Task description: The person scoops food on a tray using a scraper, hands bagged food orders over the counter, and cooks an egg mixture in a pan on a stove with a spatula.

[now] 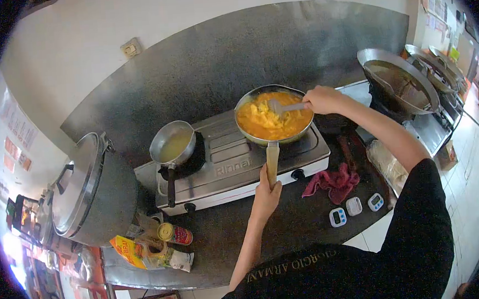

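My left hand (266, 195) is wrapped round the pale handle of a frying pan (273, 154) on the right burner of the stove (222, 145). In the pan lies a yellow-orange egg mixture (263, 127), partly set into lumps near the middle. With my right hand (324, 100) I grip a grey spatula (292, 107) from the pan's right side; its head is in the egg. On the left burner stands a small saucepan (170, 174) with a dark handle and a pale yellowish liquid (176, 146) inside.
A big lidded pot (109, 197) stands at the left. In front of it are a can (174, 233) and a yellow packet (128, 252). Right of the stove lie a dark red cloth (333, 183) and several small timers (338, 217). A large wok (398, 83) stands at far right.
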Available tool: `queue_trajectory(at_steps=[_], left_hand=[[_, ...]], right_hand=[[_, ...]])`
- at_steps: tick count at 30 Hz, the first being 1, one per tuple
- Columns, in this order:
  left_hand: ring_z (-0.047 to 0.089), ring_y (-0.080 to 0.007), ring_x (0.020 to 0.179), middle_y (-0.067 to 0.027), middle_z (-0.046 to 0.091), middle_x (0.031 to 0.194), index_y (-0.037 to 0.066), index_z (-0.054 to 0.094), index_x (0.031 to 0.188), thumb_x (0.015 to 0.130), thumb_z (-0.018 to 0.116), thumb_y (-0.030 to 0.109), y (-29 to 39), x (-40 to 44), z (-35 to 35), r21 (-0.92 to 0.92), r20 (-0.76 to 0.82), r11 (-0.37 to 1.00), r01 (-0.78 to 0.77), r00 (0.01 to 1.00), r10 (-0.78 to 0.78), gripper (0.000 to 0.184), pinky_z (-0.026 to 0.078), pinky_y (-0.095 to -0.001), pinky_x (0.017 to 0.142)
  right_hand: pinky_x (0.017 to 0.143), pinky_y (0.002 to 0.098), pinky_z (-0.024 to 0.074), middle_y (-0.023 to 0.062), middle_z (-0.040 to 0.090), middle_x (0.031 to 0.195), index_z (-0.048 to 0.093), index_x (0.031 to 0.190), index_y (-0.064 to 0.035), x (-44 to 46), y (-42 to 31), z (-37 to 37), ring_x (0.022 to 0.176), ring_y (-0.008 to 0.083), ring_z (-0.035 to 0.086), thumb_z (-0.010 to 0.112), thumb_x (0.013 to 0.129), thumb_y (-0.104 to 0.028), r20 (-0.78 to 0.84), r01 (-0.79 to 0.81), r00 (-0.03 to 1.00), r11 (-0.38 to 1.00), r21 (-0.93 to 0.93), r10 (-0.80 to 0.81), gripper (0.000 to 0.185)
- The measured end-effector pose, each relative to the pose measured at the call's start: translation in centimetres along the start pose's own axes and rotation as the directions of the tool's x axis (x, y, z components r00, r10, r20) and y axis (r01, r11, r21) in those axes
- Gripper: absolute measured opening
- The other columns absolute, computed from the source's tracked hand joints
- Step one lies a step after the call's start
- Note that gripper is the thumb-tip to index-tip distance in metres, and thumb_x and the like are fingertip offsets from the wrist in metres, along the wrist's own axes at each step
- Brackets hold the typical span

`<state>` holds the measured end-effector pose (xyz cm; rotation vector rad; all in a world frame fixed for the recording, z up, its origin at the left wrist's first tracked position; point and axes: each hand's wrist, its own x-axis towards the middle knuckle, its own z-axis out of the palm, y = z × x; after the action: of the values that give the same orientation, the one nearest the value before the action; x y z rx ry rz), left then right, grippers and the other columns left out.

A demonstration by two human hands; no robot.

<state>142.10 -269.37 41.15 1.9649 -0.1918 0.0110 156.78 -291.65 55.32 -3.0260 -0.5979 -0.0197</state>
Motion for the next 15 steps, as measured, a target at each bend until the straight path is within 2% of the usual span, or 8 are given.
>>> queue_trajectory(at_steps=[3, 5, 6, 7, 8, 10, 13, 15], left_hand=[[0.053, -0.0408, 0.095, -0.0312, 0.051, 0.1, 0.002, 0.018, 0.129, 0.08, 0.048, 0.008, -0.7, 0.0, 0.2, 0.065, -0.049, 0.993, -0.094, 0.994, 0.097, 0.057, 0.042, -0.0373, 0.079], [0.053, -0.0405, 0.094, -0.031, 0.052, 0.1, 0.001, 0.018, 0.129, 0.08, 0.048, 0.009, -0.4, 0.0, 0.2, 0.089, -0.069, 0.986, -0.141, 0.987, 0.147, 0.057, 0.042, -0.037, 0.079], [0.05, -0.037, 0.1, -0.0288, 0.049, 0.106, 0.001, 0.02, 0.129, 0.081, 0.048, 0.01, 0.2, -0.1, 0.0, 0.041, -0.047, 0.998, -0.056, 0.997, 0.058, 0.056, 0.039, -0.0349, 0.083], [0.047, -0.0336, 0.106, -0.0267, 0.047, 0.112, 0.001, 0.022, 0.128, 0.082, 0.049, 0.012, 0.6, -0.2, -0.1, -0.006, -0.021, 0.999, 0.031, 0.999, -0.031, 0.055, 0.036, -0.0329, 0.088], [0.047, -0.0336, 0.106, -0.0267, 0.047, 0.112, 0.001, 0.022, 0.128, 0.082, 0.049, 0.012, 0.4, -0.1, 0.0, -0.006, -0.021, 1.0, 0.03, 0.999, -0.03, 0.055, 0.036, -0.0329, 0.088], [0.055, -0.0388, 0.09, -0.0302, 0.053, 0.097, 0.0, 0.018, 0.129, 0.08, 0.048, 0.009, -0.2, -0.1, 0.1, 0.037, -0.046, 0.994, -0.101, 0.994, 0.103, 0.058, 0.043, -0.0354, 0.076], [0.055, -0.0386, 0.091, -0.0303, 0.052, 0.097, 0.0, 0.019, 0.128, 0.08, 0.048, 0.01, -0.1, 0.0, 0.1, 0.043, -0.05, 0.996, -0.072, 0.996, 0.074, 0.057, 0.043, -0.0353, 0.076], [0.055, -0.0387, 0.09, -0.0301, 0.053, 0.097, 0.0, 0.019, 0.128, 0.08, 0.048, 0.01, -0.7, 0.0, 0.4, 0.05, -0.068, 0.991, -0.121, 0.99, 0.124, 0.057, 0.043, -0.0354, 0.076]], right_hand=[[0.065, 0.045, 0.0467, 0.0173, 0.06, 0.073, 0.063, 0.085, -0.0081, -1.8, -1.8, -0.7, 0.073, 0.0351, 0.059, 0.051, 0.079, -0.022, -0.044, 0.02, 0.999, 0.994, -0.104, -0.025, 0.019], [0.057, 0.0408, 0.05, 0.0176, 0.061, 0.07, 0.064, 0.077, -0.0071, -3.1, -3.1, -0.1, 0.069, 0.0313, 0.062, 0.052, 0.074, -0.016, -0.097, 0.043, 0.993, 0.956, -0.291, -0.074, 0.015], [0.057, 0.0408, 0.05, 0.0176, 0.061, 0.07, 0.064, 0.077, -0.0071, -3.3, -3.1, 0.7, 0.069, 0.0313, 0.062, 0.052, 0.074, -0.016, -0.099, 0.043, 0.992, 0.955, -0.292, -0.074, 0.015], [0.055, 0.0403, 0.0503, 0.0161, 0.061, 0.068, 0.064, 0.076, -0.0069, -3.1, -2.9, 2.1, 0.067, 0.0302, 0.062, 0.051, 0.075, -0.015, -0.14, 0.104, 0.978, 0.939, -0.327, -0.157, 0.016], [0.054, 0.0399, 0.0506, 0.0147, 0.061, 0.065, 0.064, 0.074, -0.0068, -2.7, -2.6, 3.2, 0.066, 0.029, 0.062, 0.049, 0.075, -0.014, -0.178, 0.163, 0.954, 0.917, -0.364, -0.24, 0.016], [0.052, 0.0395, 0.0506, 0.0113, 0.061, 0.065, 0.064, 0.073, -0.0057, -1.6, -2.2, 4.5, 0.063, 0.0273, 0.062, 0.05, 0.075, -0.013, -0.159, 0.112, 0.969, 0.913, -0.392, -0.187, 0.016], [0.052, 0.0383, 0.0506, 0.0112, 0.061, 0.064, 0.064, 0.071, -0.0055, 0.4, -1.5, 5.0, 0.061, 0.0258, 0.062, 0.051, 0.073, -0.013, -0.229, 0.038, 0.963, 0.914, -0.404, -0.141, 0.015], [0.05, 0.0359, 0.0492, 0.011, 0.06, 0.066, 0.058, 0.089, -0.0063, 1.6, -1.4, 4.3, 0.062, 0.0257, 0.062, 0.048, 0.075, -0.012, -0.188, -0.015, 0.978, 0.874, -0.487, -0.089, 0.018]])
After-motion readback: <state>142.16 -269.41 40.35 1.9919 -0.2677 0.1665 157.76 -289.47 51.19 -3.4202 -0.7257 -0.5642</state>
